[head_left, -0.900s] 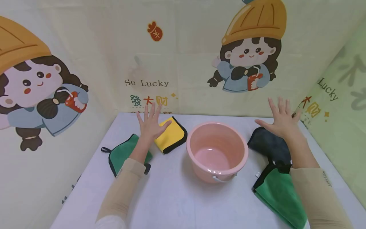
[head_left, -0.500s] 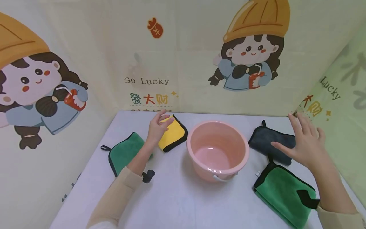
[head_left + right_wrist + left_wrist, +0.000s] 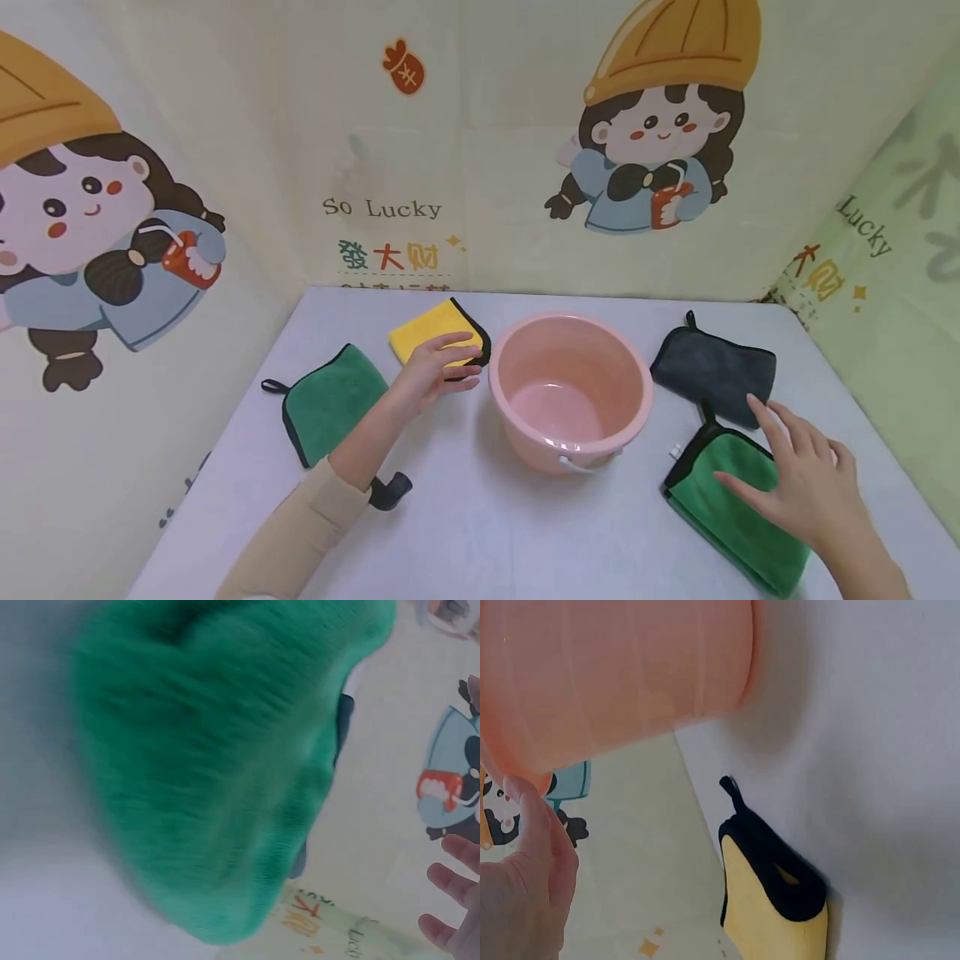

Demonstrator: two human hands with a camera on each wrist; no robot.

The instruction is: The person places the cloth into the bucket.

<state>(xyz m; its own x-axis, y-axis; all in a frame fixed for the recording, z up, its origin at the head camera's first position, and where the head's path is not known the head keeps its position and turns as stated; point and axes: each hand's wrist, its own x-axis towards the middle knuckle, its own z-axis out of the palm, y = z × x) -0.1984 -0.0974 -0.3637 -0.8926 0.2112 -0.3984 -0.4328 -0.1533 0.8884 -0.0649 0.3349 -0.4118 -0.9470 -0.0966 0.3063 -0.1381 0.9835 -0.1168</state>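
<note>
A pink bucket (image 3: pixel 562 467) stands upright in the middle of the table, its handle hanging at the front. My left hand (image 3: pixel 431 375) hovers between the yellow cloth (image 3: pixel 420 329) and the bucket, fingers loosely extended toward the rim and holding nothing. In the left wrist view, its fingertips appear close to the bucket (image 3: pixel 622 675); contact cannot be told. Over the right side of the table, my right hand (image 3: pixel 813 487) spreads its fingers above a folded green cloth (image 3: pixel 738 500), holding nothing. That green cloth (image 3: pixel 217 765) fills much of the right wrist view.
Another green cloth (image 3: pixel 333 404) with a black loop lies at the left, partly behind the left forearm. A dark grey cloth (image 3: pixel 716 371) lies right of the bucket, beyond the right-hand green cloth. Printed fabric walls (image 3: pixel 495 167) border the white table (image 3: pixel 465 533).
My left hand has moved from above the yellow cloth rightward and nearer, toward the bucket. My right hand has come back from the dark grey cloth and lowered over the green one.
</note>
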